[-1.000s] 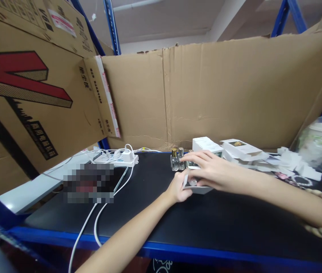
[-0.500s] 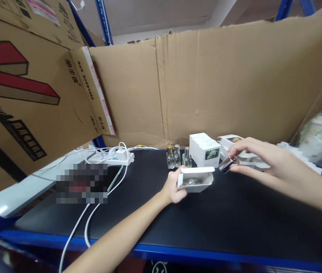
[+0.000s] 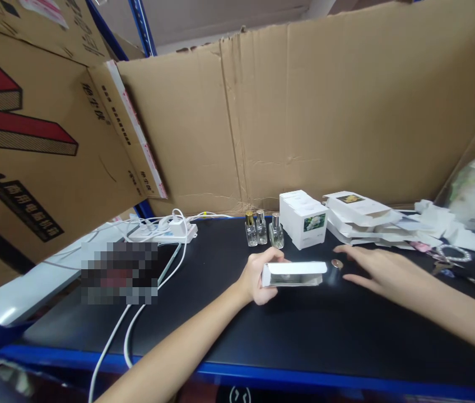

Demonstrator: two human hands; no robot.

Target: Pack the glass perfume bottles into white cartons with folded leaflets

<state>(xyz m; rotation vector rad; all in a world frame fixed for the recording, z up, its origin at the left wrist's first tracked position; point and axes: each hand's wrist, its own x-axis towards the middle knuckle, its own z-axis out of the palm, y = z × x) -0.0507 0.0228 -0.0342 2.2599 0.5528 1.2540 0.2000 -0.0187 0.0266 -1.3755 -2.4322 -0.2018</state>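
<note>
Gripping the left end of an open white box (image 3: 295, 268), the person's left hand (image 3: 258, 278) keeps its fingers closed around the cardboard, with the opening turned toward the person. Something glassy shows faintly inside, too shadowed to make out. Just beyond the box's right end, a small shiny cap (image 3: 337, 263) stands on the black table (image 3: 288, 330). The right hand (image 3: 378, 270) is beside this cap, holding nothing, its fingers open and its thumb well apart from them; whether a fingertip touches the cap cannot be told. Behind the left hand, three glass bottles (image 3: 261, 230) stand upright close together, one with a gold top and two with silvery tops. Right of them is a block of white cartons (image 3: 294, 224), a flower picture on its front. Farther right lie a pile of flattened boxes (image 3: 357, 211) and a beaded loop (image 3: 453, 259).
</note>
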